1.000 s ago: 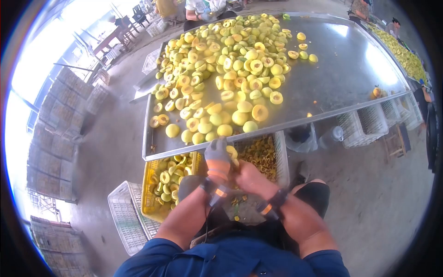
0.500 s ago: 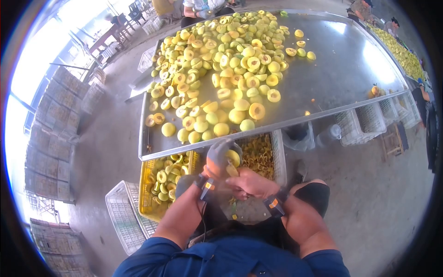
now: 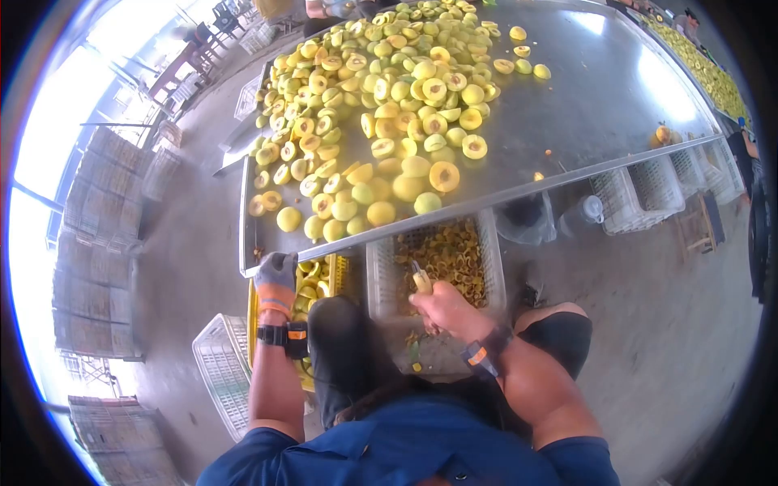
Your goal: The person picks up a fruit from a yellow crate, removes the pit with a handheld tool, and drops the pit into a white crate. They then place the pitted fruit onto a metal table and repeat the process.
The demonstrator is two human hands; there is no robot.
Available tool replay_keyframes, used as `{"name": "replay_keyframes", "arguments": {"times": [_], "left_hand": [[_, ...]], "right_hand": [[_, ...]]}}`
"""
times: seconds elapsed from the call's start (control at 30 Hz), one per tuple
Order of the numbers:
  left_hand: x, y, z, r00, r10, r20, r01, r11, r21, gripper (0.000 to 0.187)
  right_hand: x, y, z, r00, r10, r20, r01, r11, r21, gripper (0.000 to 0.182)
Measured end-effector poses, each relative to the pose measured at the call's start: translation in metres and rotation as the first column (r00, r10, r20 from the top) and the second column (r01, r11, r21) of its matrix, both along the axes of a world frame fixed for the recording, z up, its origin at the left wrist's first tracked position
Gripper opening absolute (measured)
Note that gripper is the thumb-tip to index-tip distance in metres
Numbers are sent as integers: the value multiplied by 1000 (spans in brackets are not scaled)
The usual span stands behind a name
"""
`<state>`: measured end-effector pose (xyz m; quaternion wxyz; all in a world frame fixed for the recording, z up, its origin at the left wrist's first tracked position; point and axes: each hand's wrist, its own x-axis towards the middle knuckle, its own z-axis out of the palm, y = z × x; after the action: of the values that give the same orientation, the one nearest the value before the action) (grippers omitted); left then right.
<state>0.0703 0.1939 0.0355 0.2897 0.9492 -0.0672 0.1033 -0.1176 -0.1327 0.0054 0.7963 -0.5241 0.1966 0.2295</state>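
My left hand (image 3: 276,282), in a grey and orange glove, is over the yellow crate (image 3: 342,275) by the table's front edge. Its fingers bend down out of sight, so whether they hold anything does not show. In my right hand (image 3: 450,311), which is bare, is a small pitting knife (image 3: 421,280) with a pale handle and a metal tip pointing away from me. This hand is above the near side of a white crate (image 3: 496,275) of brownish-yellow cut scraps (image 3: 454,257). Halved yellow-green fruit (image 3: 381,214) is heaped on the metal table (image 3: 567,105).
White crates (image 3: 636,198) and a clear plastic bag (image 3: 527,219) stand below the table to the right. A white basket (image 3: 220,368) is on the floor at left, near stacked crates (image 3: 101,283). Another person's arms (image 3: 328,8) show at the table's far side.
My left hand has moved left from the fruit it held near the right hand to above the yellow crate. The right hand, still on the knife, has shifted slightly right.
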Motion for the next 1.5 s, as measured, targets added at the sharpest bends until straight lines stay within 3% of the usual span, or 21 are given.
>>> {"name": "replay_keyframes", "arguments": {"times": [0.03,0.13,0.2,0.27,0.3,0.33,0.43,0.57,0.6,0.73,0.83,0.87,0.97,1.0,1.1,1.23,1.3,1.37,1.4,1.47,1.5], "left_hand": [[5,12,-12,979,-79,190,21,957,290,21],[16,-62,22,974,-158,165,157,987,16,36],[16,-142,54,926,-355,129,368,924,-100,40],[48,-196,37,768,-603,216,615,788,15,49],[57,-226,40,705,-697,133,704,710,-11,55],[76,-248,24,661,-742,113,727,670,151,58],[112,-287,-12,574,-817,-57,804,550,225,57],[120,-286,15,665,-729,-166,740,672,13,50],[110,-278,18,705,-704,-83,678,704,-213,49],[63,-249,43,694,-685,-223,478,669,-569,56],[12,-237,67,681,-699,-218,482,652,-586,58],[0,-231,69,621,-691,-371,349,667,-658,58],[-35,-231,62,691,-673,-264,447,685,-575,59],[-39,-233,49,690,-702,-174,469,618,-631,59],[-62,-235,54,710,-677,-194,478,666,-573,61],[-69,-226,50,744,-668,-8,661,737,-137,58],[-64,-218,60,652,-715,-254,529,668,-524,54],[-58,-209,47,615,-750,-242,469,595,-653,48],[-46,-204,16,649,-752,-117,545,567,-617,44],[-51,-205,-6,782,-609,136,619,731,-288,32],[-63,-212,8,815,-559,153,580,782,-229,31]], "right_hand": [[-1,1,8,999,-2,44,3,1000,-25,24],[7,5,21,981,-21,193,43,993,-108,17],[11,4,16,953,3,302,64,975,-211,23],[14,0,13,943,22,333,75,958,-276,28],[15,-2,11,950,24,311,70,955,-288,30],[15,-1,10,958,-9,286,94,954,-283,30],[18,-4,12,970,-55,237,127,945,-301,31],[18,-19,27,950,-98,297,202,918,-342,30],[18,-22,34,934,-123,336,243,906,-346,30],[23,-33,53,882,-143,449,348,840,-416,29],[21,-39,59,851,-115,513,398,777,-487,27],[20,-39,58,854,-104,509,401,754,-520,26],[13,-41,60,833,-68,549,435,693,-575,24],[11,-41,58,825,-33,564,441,661,-607,24],[4,-40,57,846,-6,533,421,622,-660,24],[0,-38,52,900,31,434,283,716,-638,26],[2,-37,37,857,53,513,288,775,-562,26],[0,-34,38,859,61,508,208,866,-455,27],[-1,-36,51,880,66,470,135,914,-382,28],[-2,-38,65,902,91,423,34,959,-280,29],[-2,-38,67,904,108,414,3,966,-258,28]]}}
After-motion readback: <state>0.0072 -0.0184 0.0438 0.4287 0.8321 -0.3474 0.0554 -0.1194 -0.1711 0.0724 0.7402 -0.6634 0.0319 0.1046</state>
